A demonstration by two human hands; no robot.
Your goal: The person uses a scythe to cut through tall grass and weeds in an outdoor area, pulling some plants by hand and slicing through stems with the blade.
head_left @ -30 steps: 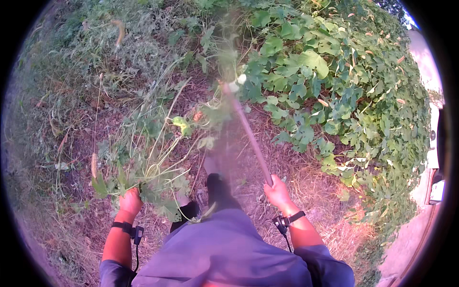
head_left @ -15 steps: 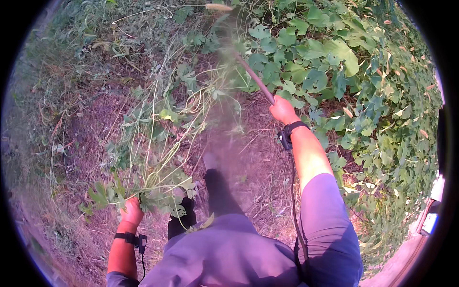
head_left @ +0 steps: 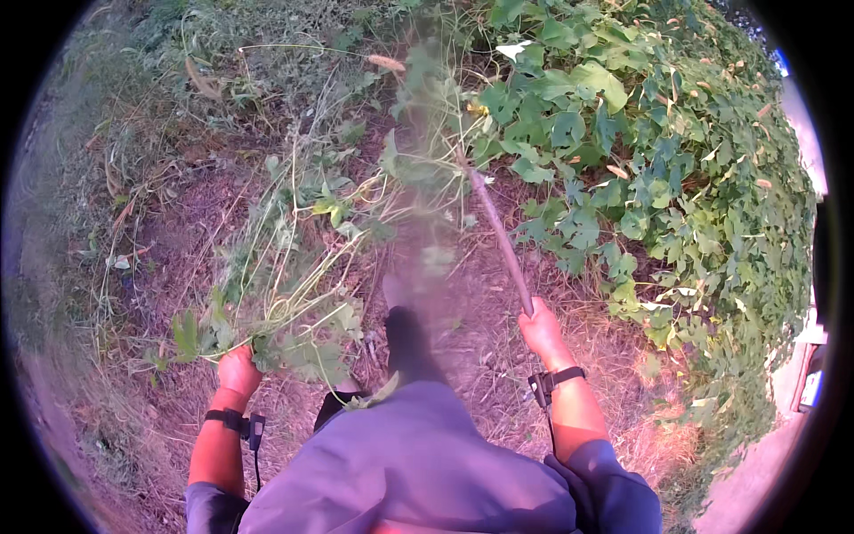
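Observation:
My left hand (head_left: 238, 373), at the lower left, is closed round the near end of a bundle of green vines (head_left: 298, 307). Their long pale stems trail away up the middle of the view over the ground. In my right hand (head_left: 543, 331) is the near end of a brown wooden stick (head_left: 500, 233), gripped with wrapped fingers. It slants up and to the left, and its far end lies among leaves and stems. A blurred band down the middle hides part of that end, so I cannot make out what it carries.
A dense mass of broad-leaved vines (head_left: 623, 178) covers the right side. Dry grass and soil (head_left: 480, 347) lie around my feet, with weeds (head_left: 178, 116) at the far left. My shoe (head_left: 393, 289) shows near the middle. Pale pavement (head_left: 745, 472) borders the lower right.
My right hand has drawn back toward my body, bringing the stick with it, away from the leafy mass. My left hand stays nearly in place with the vine bundle.

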